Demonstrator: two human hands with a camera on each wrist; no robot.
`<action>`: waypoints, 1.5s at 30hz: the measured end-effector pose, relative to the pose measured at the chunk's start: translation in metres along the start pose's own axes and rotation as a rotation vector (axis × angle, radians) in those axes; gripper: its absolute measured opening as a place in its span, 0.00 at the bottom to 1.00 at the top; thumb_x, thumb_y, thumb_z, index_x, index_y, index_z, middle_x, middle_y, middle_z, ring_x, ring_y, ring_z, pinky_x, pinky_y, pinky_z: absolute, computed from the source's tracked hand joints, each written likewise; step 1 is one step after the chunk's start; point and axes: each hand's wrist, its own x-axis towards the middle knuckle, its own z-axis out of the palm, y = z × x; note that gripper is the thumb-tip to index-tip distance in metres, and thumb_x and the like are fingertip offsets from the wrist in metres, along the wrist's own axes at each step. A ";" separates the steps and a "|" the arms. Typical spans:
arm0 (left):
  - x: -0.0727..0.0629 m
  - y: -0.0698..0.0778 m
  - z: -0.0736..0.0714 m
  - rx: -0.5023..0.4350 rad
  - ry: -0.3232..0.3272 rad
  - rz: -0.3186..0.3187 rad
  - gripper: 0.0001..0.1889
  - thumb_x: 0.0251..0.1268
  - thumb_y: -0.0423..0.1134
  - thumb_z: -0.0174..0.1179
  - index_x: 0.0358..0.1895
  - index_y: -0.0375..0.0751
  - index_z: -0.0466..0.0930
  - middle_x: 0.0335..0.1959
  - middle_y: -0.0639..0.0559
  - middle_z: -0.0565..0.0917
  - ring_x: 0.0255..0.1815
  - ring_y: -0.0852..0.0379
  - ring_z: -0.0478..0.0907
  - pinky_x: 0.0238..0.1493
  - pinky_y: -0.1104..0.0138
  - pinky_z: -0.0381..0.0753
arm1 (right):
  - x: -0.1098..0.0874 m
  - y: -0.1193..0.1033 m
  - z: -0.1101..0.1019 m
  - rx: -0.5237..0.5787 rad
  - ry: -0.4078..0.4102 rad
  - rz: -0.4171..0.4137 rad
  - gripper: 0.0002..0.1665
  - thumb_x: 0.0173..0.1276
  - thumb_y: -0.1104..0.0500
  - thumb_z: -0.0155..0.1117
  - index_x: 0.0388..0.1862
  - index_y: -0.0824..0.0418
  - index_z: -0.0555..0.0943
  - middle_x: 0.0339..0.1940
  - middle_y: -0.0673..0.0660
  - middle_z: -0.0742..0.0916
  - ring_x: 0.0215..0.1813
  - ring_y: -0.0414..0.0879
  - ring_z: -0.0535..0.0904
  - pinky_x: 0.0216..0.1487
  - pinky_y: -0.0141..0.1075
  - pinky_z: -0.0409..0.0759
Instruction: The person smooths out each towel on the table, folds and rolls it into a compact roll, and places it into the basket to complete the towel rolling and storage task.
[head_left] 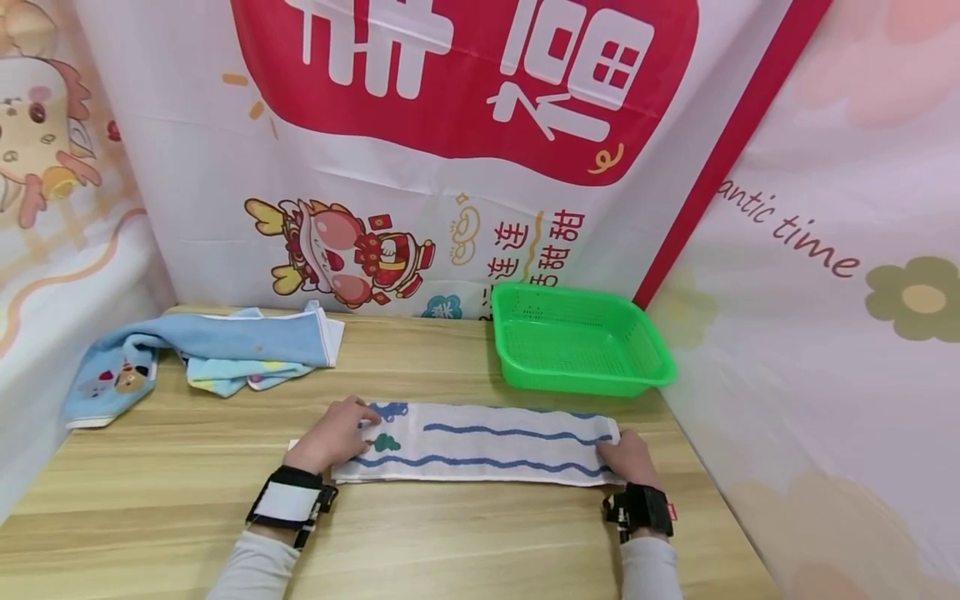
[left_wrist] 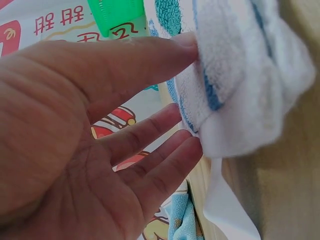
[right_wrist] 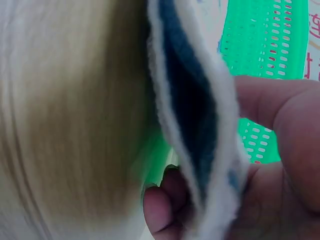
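A white towel (head_left: 487,443) with blue wavy stripes, folded into a long strip, lies across the middle of the table. At its left end, near a green and a blue motif, my left hand (head_left: 337,433) touches it. The left wrist view shows the left thumb (left_wrist: 165,52) against the towel's layers and the other fingers fairly straight at its edge. My right hand (head_left: 628,460) holds the right end, thumb on top and fingers curled underneath. Between the towel's layers (right_wrist: 220,115) a dark blue gap shows in the right wrist view.
Behind the towel's right part stands a green plastic basket (head_left: 585,379) with perforated walls. A light blue towel (head_left: 240,337) with animal pictures lies loosely bunched at the back left. Printed cloth walls (head_left: 465,225) close off the wooden table (head_left: 450,542) at the back and sides.
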 end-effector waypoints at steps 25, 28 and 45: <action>-0.001 -0.001 0.004 0.025 0.018 0.013 0.17 0.60 0.29 0.70 0.54 0.36 0.86 0.59 0.34 0.78 0.59 0.33 0.74 0.61 0.40 0.74 | -0.002 -0.057 0.001 0.359 0.146 -0.323 0.16 0.63 0.58 0.74 0.45 0.67 0.86 0.34 0.61 0.88 0.31 0.44 0.80 0.30 0.33 0.81; -0.001 0.000 0.004 0.012 0.014 0.006 0.17 0.60 0.29 0.70 0.54 0.36 0.86 0.60 0.33 0.77 0.60 0.33 0.73 0.62 0.41 0.74 | -0.002 -0.068 0.009 0.418 0.100 -0.347 0.17 0.64 0.58 0.74 0.46 0.69 0.85 0.36 0.64 0.88 0.31 0.45 0.82 0.29 0.34 0.83; 0.000 0.005 -0.002 0.029 -0.004 -0.003 0.17 0.58 0.28 0.71 0.52 0.37 0.88 0.58 0.35 0.79 0.59 0.35 0.74 0.61 0.42 0.75 | -0.006 -0.167 0.055 0.460 -0.081 -0.542 0.11 0.67 0.59 0.71 0.44 0.65 0.85 0.33 0.59 0.89 0.29 0.45 0.82 0.28 0.37 0.84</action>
